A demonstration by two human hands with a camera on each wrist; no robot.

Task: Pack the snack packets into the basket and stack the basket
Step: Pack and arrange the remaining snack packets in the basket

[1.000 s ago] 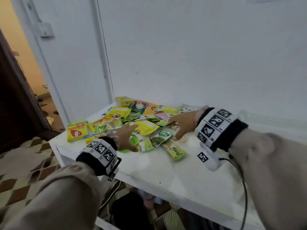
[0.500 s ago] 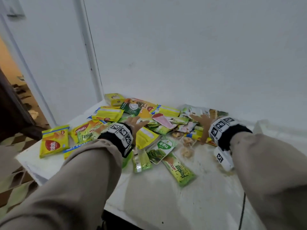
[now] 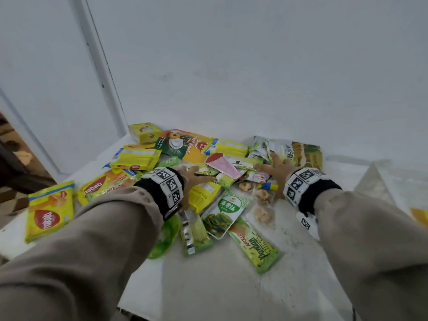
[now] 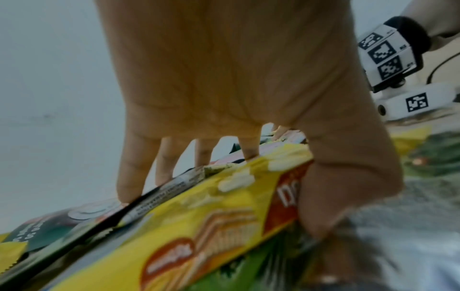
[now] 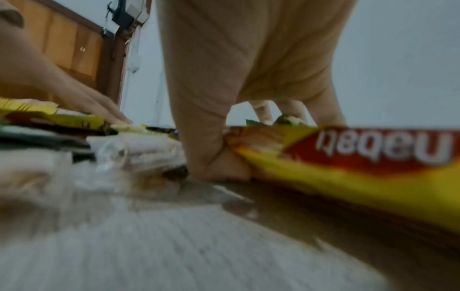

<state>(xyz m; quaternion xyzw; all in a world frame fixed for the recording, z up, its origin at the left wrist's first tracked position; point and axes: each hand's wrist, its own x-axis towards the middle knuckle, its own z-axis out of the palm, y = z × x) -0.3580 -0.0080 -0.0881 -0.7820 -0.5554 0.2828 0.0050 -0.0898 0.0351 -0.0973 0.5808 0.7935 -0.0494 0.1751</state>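
Observation:
A heap of snack packets, mostly yellow and green, lies on the white table. My left hand rests on the heap's middle, fingers spread and straight, over a yellow packet. In the left wrist view its fingertips touch packets behind a yellow Nabati packet, and the thumb lies along that packet's edge. My right hand lies flat on the heap's right side. In the right wrist view its thumb presses against the end of a yellow Nabati packet. No basket shows clearly.
The white wall stands close behind the heap. A green Pandan bar, a green pouch and another Nabati packet lie nearer me. A pale translucent thing sits at the right. The table's front edge is near.
Both hands have moved forward from the heap's near edge onto the heap, the right one further right. My head has come closer and now looks more steeply down.

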